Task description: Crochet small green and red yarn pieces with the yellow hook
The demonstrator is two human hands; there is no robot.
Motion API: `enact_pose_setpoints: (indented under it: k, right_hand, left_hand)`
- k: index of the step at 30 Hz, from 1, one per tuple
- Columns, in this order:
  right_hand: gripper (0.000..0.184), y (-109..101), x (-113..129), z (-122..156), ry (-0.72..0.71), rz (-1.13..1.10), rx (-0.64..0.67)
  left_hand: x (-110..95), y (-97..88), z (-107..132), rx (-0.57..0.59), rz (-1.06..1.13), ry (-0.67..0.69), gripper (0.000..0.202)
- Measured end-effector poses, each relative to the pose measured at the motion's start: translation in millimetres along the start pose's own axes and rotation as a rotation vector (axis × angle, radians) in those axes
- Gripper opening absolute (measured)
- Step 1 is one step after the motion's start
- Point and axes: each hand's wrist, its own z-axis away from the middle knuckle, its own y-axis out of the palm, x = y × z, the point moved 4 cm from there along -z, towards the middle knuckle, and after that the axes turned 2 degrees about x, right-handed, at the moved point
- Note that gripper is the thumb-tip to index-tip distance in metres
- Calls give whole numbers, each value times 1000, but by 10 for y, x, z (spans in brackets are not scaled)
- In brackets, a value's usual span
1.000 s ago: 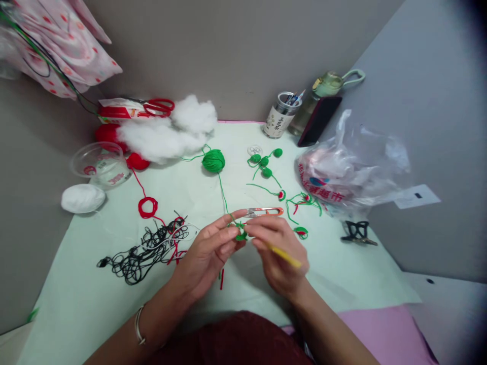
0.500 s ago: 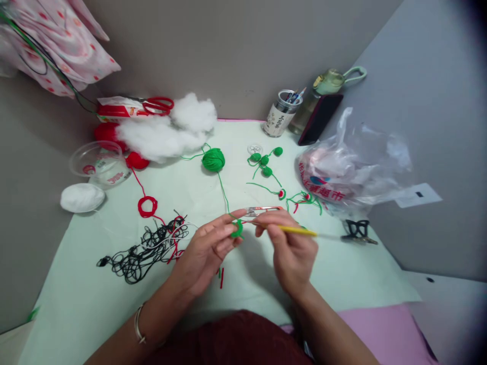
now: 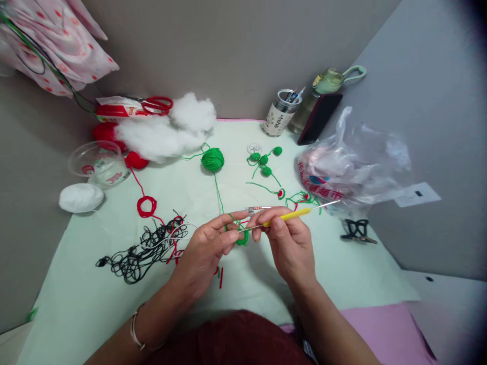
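My left hand (image 3: 207, 241) is closed, its thumb and fingers pinching a small ring-like piece of green crochet (image 3: 242, 237). A strand of green yarn runs over my left fingers from the green yarn ball (image 3: 212, 159) further back on the table. In my right hand (image 3: 291, 243) is a crochet hook (image 3: 289, 216) with a yellow grip, its thin metal shaft pointing left to my left fingertips and the other metal end sticking out to the right. The hook's tip lies at the green piece; whether it is in a stitch I cannot tell.
Tangled black yarn (image 3: 133, 256) and a loop of red yarn (image 3: 146, 207) lie on the left. White stuffing (image 3: 160, 137), red-handled scissors (image 3: 158, 105) and a white yarn ball (image 3: 81, 197) stand behind. Small green crochet balls (image 3: 266, 171), a pencil can (image 3: 279, 116) and a plastic bag (image 3: 342, 172) are right.
The crochet hook has turned so its right end points up and away. The green piece hangs slightly lower and further right below my left fingers, and the yarn strand has shifted.
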Motion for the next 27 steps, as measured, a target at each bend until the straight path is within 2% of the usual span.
enact_pose_setpoints:
  k: [2,5,7,9,10,12,15,17,19,21,23,24,25,27]
  right_hand:
    - [22,-8,54,18,-69,136,0]
    - [22,41,157,92,-310,507,62]
    - [28,103,171,162,-463,770,146]
    - [35,139,145,210,-536,947,195]
    - [36,137,136,217,-547,972,188]
    - [32,98,141,191,-516,866,123]
    - [21,7,125,80,-317,496,-2]
    - [24,-4,85,24,-190,314,-30]
    - [23,35,64,21,-195,350,-22]
    - [21,108,70,77,-346,586,-5]
    - [30,185,71,162,-522,817,10]
    - [35,201,70,193,-572,860,2]
    - [37,197,66,203,-566,849,-11]
    - [32,135,71,172,-467,702,-58]
  left_hand:
    - [2,-27,3,-39,-31,28,33]
    - [9,-36,9,-83,-50,91,39]
    - [21,-15,13,-76,4,74,45]
    - [31,18,12,-37,103,7,48]
    - [30,34,10,-12,151,-29,49]
    - [16,44,3,16,212,-70,47]
    - [-8,-6,-9,-41,170,-25,43]
    - [-11,-40,-7,-92,69,58,44]
    - [5,-43,5,-116,-16,126,50]
    - [38,-19,19,-108,-22,138,57]
    - [62,16,29,-84,23,99,59]
    - [65,32,31,-68,45,70,59]
    - [58,42,31,-53,63,40,57]
    - [28,45,25,-33,93,-16,50]
